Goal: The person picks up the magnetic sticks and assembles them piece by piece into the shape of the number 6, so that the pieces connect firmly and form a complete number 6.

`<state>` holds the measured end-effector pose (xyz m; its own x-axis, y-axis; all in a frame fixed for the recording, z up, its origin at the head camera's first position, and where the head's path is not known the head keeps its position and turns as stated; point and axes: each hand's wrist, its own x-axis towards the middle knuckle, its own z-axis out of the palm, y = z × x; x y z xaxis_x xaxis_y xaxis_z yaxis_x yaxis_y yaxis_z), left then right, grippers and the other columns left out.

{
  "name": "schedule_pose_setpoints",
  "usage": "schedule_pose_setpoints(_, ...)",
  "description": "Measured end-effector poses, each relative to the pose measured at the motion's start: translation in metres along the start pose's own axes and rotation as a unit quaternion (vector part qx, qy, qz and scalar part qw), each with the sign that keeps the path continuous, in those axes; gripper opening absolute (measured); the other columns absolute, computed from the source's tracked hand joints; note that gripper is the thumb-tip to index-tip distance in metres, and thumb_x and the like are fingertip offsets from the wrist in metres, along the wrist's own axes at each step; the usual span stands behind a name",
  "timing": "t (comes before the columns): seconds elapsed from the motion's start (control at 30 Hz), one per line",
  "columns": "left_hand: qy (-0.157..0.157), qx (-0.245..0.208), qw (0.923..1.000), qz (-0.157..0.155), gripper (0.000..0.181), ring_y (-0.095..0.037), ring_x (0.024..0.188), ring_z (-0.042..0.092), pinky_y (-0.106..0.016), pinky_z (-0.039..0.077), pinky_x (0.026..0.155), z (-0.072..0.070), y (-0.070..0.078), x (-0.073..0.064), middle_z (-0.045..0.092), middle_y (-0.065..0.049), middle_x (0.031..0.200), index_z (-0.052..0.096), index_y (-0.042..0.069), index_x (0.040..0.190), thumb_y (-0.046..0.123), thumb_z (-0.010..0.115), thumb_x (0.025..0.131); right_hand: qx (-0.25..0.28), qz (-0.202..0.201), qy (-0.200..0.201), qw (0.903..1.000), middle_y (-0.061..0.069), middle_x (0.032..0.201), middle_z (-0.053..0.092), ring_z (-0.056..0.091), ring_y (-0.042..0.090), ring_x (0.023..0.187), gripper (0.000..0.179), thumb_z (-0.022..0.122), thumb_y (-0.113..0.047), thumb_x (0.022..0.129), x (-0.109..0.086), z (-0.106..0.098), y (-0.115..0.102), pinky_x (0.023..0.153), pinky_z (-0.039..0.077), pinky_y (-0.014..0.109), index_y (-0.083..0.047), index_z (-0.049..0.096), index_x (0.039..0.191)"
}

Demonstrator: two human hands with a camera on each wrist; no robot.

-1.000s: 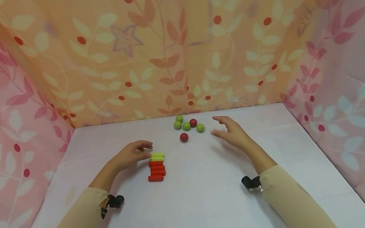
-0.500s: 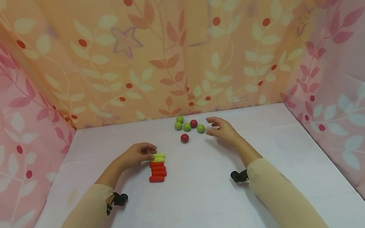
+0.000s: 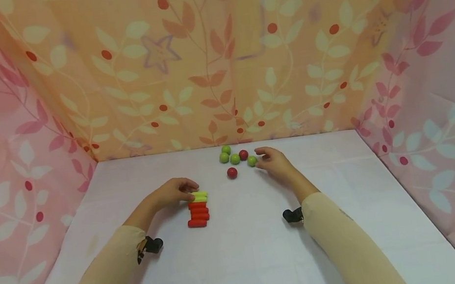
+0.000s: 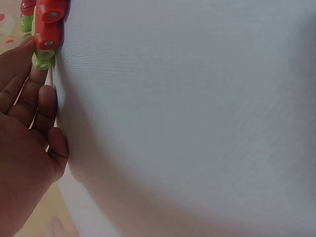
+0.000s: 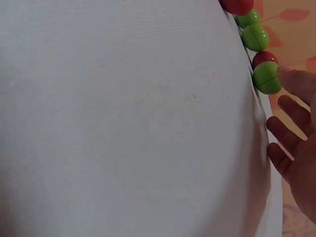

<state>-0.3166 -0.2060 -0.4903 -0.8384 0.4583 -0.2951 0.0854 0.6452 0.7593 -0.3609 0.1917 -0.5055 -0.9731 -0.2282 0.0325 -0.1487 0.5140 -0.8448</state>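
My left hand (image 3: 171, 192) is at the far end of a row of small cylinders, its thumb by the left ends of two yellow-green cylinders (image 3: 201, 194). In the left wrist view its thumb (image 4: 27, 45) lies at the yellow-green pieces, the other fingers loosely bent. Several red cylinders (image 3: 198, 211) continue the row nearer me. My right hand (image 3: 276, 163) reaches beside the rightmost green ball (image 3: 252, 161), thumb and fingers apart. In the right wrist view the thumb tip overlaps that green ball (image 5: 267, 78); whether they touch, I cannot tell.
Other green balls (image 3: 224, 157) and two red ones, the nearer red ball (image 3: 232, 173) among them, lie toward the back of the white table (image 3: 246, 258). A floral curtain (image 3: 215, 64) rises behind the table's back edge, with pink cloth (image 3: 436, 104) along the sides.
My right hand has moved left to the rightmost green ball. My left hand has shifted slightly right, its thumb coming to the yellow-green cylinders. The balls and cylinders keep their arrangement.
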Motion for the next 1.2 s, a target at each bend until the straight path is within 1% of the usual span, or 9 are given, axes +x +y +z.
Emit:
schedule_pose_setpoints(0.17, -0.013, -0.009, 0.9999, 0.000, 0.036, -0.023, 0.114, 0.059, -0.040, 0.050, 0.103, -0.002, 0.005, 0.002, 0.067, -0.006, 0.126, 0.067, 0.009, 0.129, 0.015, 0.074, 0.094, -0.011, 0.011, 0.000, 0.9999, 0.009, 0.145, 0.058, 0.050, 0.033, 0.137, 0.054, 0.074, -0.014, 0.094, 0.004, 0.002, -0.001, 0.115, 0.040, 0.049, -0.010, 0.056, 0.145)
schedule_pose_setpoints(0.33, -0.014, -0.021, 0.9996, -0.008, 0.034, -0.023, 0.115, 0.060, -0.042, 0.049, 0.105, -0.004, 0.008, 0.002, 0.068, -0.006, 0.125, 0.068, 0.008, 0.127, 0.011, 0.074, 0.093, -0.038, 0.013, -0.003, 0.9992, 0.009, 0.143, 0.060, 0.048, 0.032, 0.139, 0.052, 0.074, -0.015, 0.094, 0.009, 0.003, -0.002, 0.118, 0.036, 0.048, -0.012, 0.058, 0.143)
schedule_pose_setpoints(0.53, -0.010, -0.028, 0.9995, -0.013, 0.033, -0.022, 0.111, 0.061, -0.039, 0.050, 0.103, -0.004, 0.006, 0.004, 0.069, -0.006, 0.120, 0.069, 0.009, 0.125, 0.010, 0.075, 0.092, -0.036, 0.027, 0.000, 0.9990, 0.008, 0.143, 0.059, 0.049, 0.031, 0.137, 0.048, 0.075, -0.012, 0.093, 0.012, 0.006, -0.004, 0.118, 0.036, 0.049, -0.015, 0.061, 0.139)
schedule_pose_setpoints(0.7, -0.007, -0.036, 0.9992, -0.013, 0.033, -0.023, 0.108, 0.061, -0.038, 0.051, 0.100, -0.004, 0.007, 0.002, 0.069, -0.007, 0.119, 0.069, 0.006, 0.124, 0.009, 0.075, 0.092, -0.047, 0.027, 0.002, 0.9985, 0.010, 0.142, 0.059, 0.051, 0.031, 0.133, 0.046, 0.076, -0.013, 0.092, 0.014, 0.007, -0.005, 0.116, 0.037, 0.050, -0.015, 0.063, 0.136)
schedule_pose_setpoints(0.77, -0.005, -0.041, 0.9991, -0.009, 0.034, -0.024, 0.109, 0.061, -0.039, 0.050, 0.101, -0.003, 0.007, 0.000, 0.069, -0.009, 0.120, 0.069, 0.005, 0.125, 0.009, 0.075, 0.092, -0.053, 0.027, 0.004, 0.9982, 0.011, 0.140, 0.060, 0.052, 0.031, 0.131, 0.045, 0.077, -0.014, 0.091, 0.014, 0.008, -0.005, 0.116, 0.037, 0.050, -0.015, 0.065, 0.135)
schedule_pose_setpoints(0.97, 0.011, -0.048, 0.9987, -0.008, 0.029, -0.025, 0.113, 0.058, -0.042, 0.048, 0.105, 0.000, 0.002, -0.001, 0.068, -0.008, 0.125, 0.070, 0.009, 0.125, 0.012, 0.071, 0.096, -0.066, 0.022, 0.023, 0.9973, 0.012, 0.129, 0.064, 0.056, 0.030, 0.120, 0.042, 0.080, -0.012, 0.088, 0.014, 0.010, -0.005, 0.111, 0.040, 0.048, -0.011, 0.068, 0.129)
schedule_pose_setpoints(1.03, 0.018, -0.044, 0.9988, -0.009, 0.026, -0.024, 0.114, 0.058, -0.042, 0.048, 0.105, 0.001, 0.001, 0.001, 0.068, -0.007, 0.124, 0.071, 0.011, 0.123, 0.014, 0.070, 0.097, -0.071, 0.022, 0.027, 0.9969, 0.012, 0.126, 0.065, 0.057, 0.029, 0.118, 0.042, 0.079, -0.013, 0.089, 0.013, 0.010, -0.006, 0.109, 0.042, 0.048, -0.010, 0.068, 0.128)
schedule_pose_setpoints(1.2, 0.031, -0.037, 0.9988, -0.008, 0.024, -0.025, 0.111, 0.057, -0.040, 0.049, 0.102, 0.003, -0.001, 0.001, 0.067, -0.007, 0.121, 0.071, 0.011, 0.122, 0.016, 0.068, 0.099, -0.075, 0.029, 0.025, 0.9965, 0.011, 0.123, 0.066, 0.059, 0.029, 0.113, 0.039, 0.079, -0.018, 0.090, 0.010, 0.010, -0.010, 0.104, 0.046, 0.046, -0.009, 0.067, 0.127)
